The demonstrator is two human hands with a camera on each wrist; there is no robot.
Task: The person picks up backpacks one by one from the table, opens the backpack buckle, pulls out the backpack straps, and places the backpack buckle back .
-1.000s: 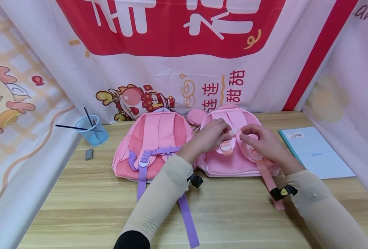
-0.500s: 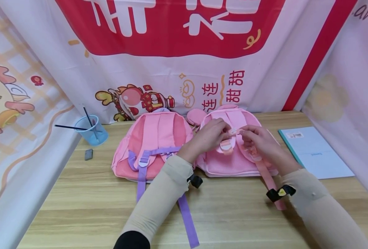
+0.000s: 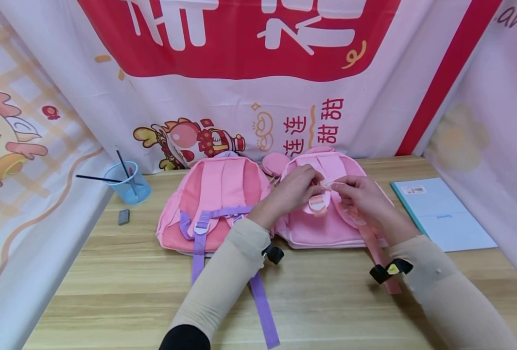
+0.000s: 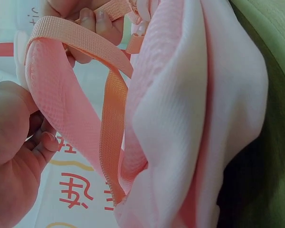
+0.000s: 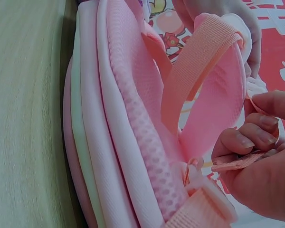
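A pink backpack (image 3: 324,231) lies with its straps facing up. At its shoulder straps, my left hand (image 3: 294,192) holds a small white buckle (image 3: 327,183). Close beside it, my right hand (image 3: 363,197) pinches thin peach webbing that runs to the buckle. In the right wrist view, the webbing (image 5: 237,163) passes between the curled fingers and thumb. A wider peach strap (image 5: 199,61) loops over the padded pink shoulder strap (image 5: 218,104). The left wrist view shows my left hand (image 4: 14,156) from the side; its fingertips' grip is partly hidden.
Left of it lies a second pink backpack (image 3: 216,194), with purple straps (image 3: 265,311) trailing over the wooden table (image 3: 123,291). A blue cup (image 3: 131,187) with dark pencils stands at the left, near a grey eraser (image 3: 124,217). At the right lies a light-blue notebook (image 3: 448,214).
My right hand has shifted slightly left towards the buckle, and its fingers have curled in more around the webbing. The left hand has stayed nearly in place.
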